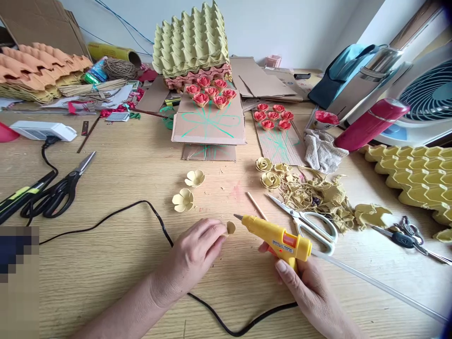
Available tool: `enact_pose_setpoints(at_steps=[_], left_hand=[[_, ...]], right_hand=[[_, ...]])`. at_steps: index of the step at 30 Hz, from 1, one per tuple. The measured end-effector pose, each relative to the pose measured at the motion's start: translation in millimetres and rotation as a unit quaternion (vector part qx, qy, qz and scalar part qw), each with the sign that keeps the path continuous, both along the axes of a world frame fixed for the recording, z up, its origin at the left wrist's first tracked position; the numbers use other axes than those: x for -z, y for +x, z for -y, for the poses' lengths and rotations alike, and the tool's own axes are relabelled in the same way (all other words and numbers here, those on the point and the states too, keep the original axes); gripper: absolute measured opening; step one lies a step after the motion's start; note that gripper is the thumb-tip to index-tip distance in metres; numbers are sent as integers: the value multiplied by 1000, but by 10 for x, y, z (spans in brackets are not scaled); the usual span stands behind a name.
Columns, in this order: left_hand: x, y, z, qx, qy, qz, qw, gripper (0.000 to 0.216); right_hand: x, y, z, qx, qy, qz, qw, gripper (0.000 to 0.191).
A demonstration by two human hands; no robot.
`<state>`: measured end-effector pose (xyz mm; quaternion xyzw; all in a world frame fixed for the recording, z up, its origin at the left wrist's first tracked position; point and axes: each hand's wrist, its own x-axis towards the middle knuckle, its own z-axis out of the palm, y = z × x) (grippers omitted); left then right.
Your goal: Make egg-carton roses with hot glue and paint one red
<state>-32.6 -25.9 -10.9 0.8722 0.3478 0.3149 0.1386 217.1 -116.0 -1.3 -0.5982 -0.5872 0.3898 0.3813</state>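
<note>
Between the fingertips of my left hand (201,247) is a small yellow egg-carton petal piece (231,228). My right hand (307,287) grips a yellow hot glue gun (271,235), its nozzle aimed left at the petal piece with a small gap between them. A long clear glue stick (381,285) sticks out of the gun's back. Beyond my left hand lie two open yellow flower cups (183,200). Two rolled yellow roses (270,181) sit farther right, beside a pile of carton scraps (318,195).
White-handled scissors (318,228) lie just past the gun; black scissors (67,188) are at left. The gun's black cord (215,315) loops across the table. Red flowers rest on painted cardboard (212,125), backed by stacked egg trays (190,42). A pink bottle (374,123) leans right.
</note>
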Motion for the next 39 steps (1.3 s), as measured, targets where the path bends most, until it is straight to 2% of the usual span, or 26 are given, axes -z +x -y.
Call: enact_pose_setpoints(at_steps=[8,15,19,24,30,36,39], left_hand=[[4,67,59,31,25,-23,999,29],[-57,118,81,45,31,-37,998,23],[-63,166,77,27,20,-14,999,26],[-26,219,44,-9,-12,7,1000,20],[-14,201,45,14,-7,2,1000,21],[-14,161,51,22,-8,5,1000,21],[-9,157,53,18,-3,24,1000,21]], right_hand=[[36,57,78,2,24,25,999,42],[63,30,106,1,-3,-4,1000,39],[92,57,141,0,-14,-7,1000,38],[110,56,148,2,-20,-16,1000,41],[164,45,200,-6,-20,-10,1000,47],[261,196,324,-25,-24,22,999,50],[236,238,396,-22,-21,50,998,50]])
